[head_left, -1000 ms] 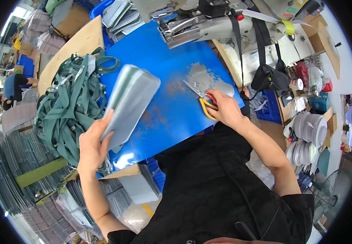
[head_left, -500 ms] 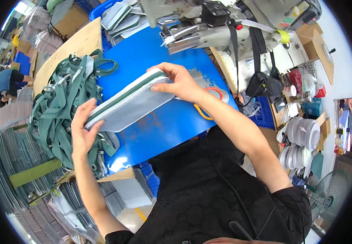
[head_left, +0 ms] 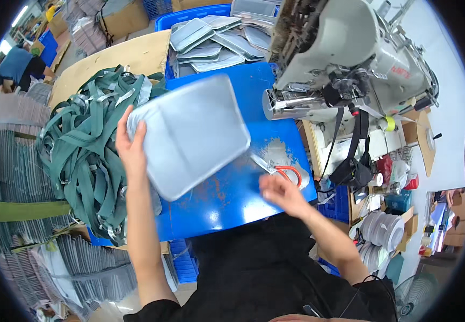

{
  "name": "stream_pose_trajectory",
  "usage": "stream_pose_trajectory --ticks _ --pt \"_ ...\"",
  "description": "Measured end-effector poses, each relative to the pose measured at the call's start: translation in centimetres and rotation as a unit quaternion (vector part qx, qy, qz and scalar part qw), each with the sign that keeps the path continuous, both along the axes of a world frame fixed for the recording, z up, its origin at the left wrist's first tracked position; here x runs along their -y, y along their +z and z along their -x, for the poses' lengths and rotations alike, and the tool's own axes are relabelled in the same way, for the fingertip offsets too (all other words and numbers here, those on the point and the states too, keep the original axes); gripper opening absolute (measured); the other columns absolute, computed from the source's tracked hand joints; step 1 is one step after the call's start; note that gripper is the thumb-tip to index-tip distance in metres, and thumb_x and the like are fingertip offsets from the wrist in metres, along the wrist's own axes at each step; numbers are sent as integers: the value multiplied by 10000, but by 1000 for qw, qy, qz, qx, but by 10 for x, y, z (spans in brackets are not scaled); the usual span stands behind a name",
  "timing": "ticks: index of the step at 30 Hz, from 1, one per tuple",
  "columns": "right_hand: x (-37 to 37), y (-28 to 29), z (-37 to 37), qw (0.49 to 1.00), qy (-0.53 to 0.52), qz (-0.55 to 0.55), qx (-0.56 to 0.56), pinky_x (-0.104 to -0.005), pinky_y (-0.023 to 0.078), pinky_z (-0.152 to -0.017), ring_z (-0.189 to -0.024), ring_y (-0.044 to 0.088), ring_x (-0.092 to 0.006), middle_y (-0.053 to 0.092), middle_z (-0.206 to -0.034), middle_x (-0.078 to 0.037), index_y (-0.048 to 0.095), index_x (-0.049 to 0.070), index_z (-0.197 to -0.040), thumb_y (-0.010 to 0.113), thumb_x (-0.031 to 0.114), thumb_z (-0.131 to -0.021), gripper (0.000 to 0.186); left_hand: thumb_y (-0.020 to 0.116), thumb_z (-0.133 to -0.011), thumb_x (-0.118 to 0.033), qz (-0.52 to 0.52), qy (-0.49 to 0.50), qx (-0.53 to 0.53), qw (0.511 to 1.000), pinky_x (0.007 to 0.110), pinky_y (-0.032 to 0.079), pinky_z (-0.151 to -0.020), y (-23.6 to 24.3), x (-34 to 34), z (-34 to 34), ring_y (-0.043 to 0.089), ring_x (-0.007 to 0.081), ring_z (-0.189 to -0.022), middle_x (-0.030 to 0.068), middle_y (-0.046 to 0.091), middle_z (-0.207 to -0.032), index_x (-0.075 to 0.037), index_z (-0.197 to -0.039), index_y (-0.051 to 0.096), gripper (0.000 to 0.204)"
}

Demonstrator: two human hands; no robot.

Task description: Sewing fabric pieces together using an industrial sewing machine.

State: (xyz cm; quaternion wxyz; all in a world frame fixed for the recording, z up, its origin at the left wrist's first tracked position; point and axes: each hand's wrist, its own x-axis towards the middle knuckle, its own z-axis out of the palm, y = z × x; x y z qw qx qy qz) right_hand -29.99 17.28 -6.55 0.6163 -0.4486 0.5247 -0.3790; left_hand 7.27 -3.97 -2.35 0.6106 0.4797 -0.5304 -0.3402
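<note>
My left hand grips the left edge of a flat grey rectangular pouch with rounded corners, thumb on top. Its broad face is turned up and tilted over the blue tabletop. My right hand is off the pouch, slightly smeared, its fingers loosely bent and nothing visible in them. Just beyond it lie scissors with orange handles, blades toward the pouch. A tangled heap of green zipper tape is beside my left hand.
A sewing machine stands at the far right of the table. Behind the table, a blue bin holds several grey pouches. Stacked grey pieces fill the left side. White spools sit at right. Another person bends at far left.
My right hand has let go of the pouch and moved down toward the scissors. The pouch has turned from its green zipper edge to its broad face, in my left hand. The view has shifted.
</note>
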Motion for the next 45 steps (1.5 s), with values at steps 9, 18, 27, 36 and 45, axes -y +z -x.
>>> stream_pose_trajectory --ticks 9,18,27,36,45 --pt "-126 -23 50 972 28 -97 -210 -309 543 -879 -974 687 -181 713 -1112 -118 696 -13 -1169 699 124 -966 245 820 -889 -256 -5 -29 -68 997 419 507 -1025 -3 106 179 583 347 -1288 280 440 -1533 42 -1588 246 953" --pt "-81 -218 28 803 29 306 -510 -452 565 -840 -969 684 -307 689 -1048 -148 636 31 -1212 647 118 -941 284 683 -912 -10 -71 -72 94 990 379 532 -968 -87 -128 155 601 295 -1270 148 549 -1453 -35 -1375 589 473" --pt "-52 -221 55 924 36 282 -255 -437 564 -811 -947 685 -288 689 -1035 -135 637 34 -1198 643 127 -952 263 664 -900 56 -168 12 216 962 324 558 -878 -67 -265 40 615 279 -1231 171 578 -1421 -41 -1273 672 386" --pt "-25 -217 49 978 -7 194 -74 -421 563 -783 -924 686 -269 690 -1021 -123 639 36 -1184 639 135 -963 242 668 -880 77 -56 118 329 935 280 557 -843 -13 -218 -19 628 233 -1183 162 591 -1392 -39 -1211 696 352" --pt "-19 -220 39 990 -105 88 18 -406 563 -754 -902 687 -249 690 -1007 -110 640 38 -1170 635 143 -974 222 675 -892 10 -27 134 382 914 317 564 -867 24 -139 -52 649 241 -1160 144 604 -1378 -50 -1206 693 321"
